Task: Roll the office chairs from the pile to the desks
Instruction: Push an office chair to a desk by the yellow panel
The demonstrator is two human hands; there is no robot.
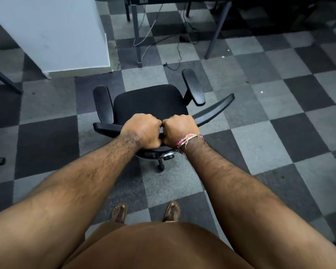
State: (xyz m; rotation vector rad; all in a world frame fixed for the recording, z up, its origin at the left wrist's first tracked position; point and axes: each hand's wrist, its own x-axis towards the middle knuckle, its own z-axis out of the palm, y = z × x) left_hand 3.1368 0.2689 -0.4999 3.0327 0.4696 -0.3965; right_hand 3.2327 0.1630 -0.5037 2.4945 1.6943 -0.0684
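Head view: a black chair (150, 101) is seen on the checked floor (260, 133), near the middle. Its back top is gripped tight by the left hand (142, 131) and the right hand (179, 132), side by side and touching. It is likely held there so it can be pushed straight to the far desk legs (137, 35). No writing can be read.
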